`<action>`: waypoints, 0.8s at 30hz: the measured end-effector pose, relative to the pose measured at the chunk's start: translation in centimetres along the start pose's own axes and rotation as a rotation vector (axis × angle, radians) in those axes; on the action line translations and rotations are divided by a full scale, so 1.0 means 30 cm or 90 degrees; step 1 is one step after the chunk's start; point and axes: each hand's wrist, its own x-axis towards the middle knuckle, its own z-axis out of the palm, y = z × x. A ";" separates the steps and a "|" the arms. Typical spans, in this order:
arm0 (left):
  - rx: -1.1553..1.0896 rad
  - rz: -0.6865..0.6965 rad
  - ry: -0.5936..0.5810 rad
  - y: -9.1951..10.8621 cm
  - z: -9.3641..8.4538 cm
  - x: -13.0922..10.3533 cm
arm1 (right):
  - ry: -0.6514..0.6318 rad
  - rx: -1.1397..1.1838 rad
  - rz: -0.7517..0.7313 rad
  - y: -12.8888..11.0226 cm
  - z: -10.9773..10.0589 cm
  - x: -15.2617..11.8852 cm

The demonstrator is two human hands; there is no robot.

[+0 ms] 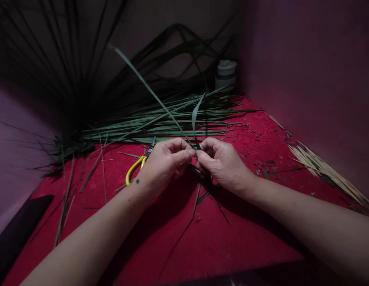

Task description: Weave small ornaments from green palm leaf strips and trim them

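Both hands meet at the middle of the view, close above a red cloth. My left hand pinches a long green leaf strip, which slants up and away to the left. My right hand is closed, thumb against fingers, on a dark green leaf strip whose upper end curls upward. The fingertips nearly touch, and the spot where the strips cross is mostly hidden. Dark leaf ends hang below the hands. Yellow-handled pliers lie just beyond my left wrist, partly covered by it.
A heap of long green leaves lies across the back. Behind it stands a white lidded container. Pale thin sticks are bunched at the right. Leaf scraps are scattered over the red cloth. A black object lies at left.
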 end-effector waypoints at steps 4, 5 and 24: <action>-0.002 0.009 0.019 -0.005 0.011 0.001 | -0.035 0.107 0.088 -0.018 0.000 0.006; -0.001 0.009 0.019 -0.006 0.012 0.001 | -0.042 0.130 0.112 -0.023 0.000 0.007; -0.159 -0.054 0.064 -0.005 0.038 0.004 | -0.056 0.264 0.212 -0.022 0.009 0.008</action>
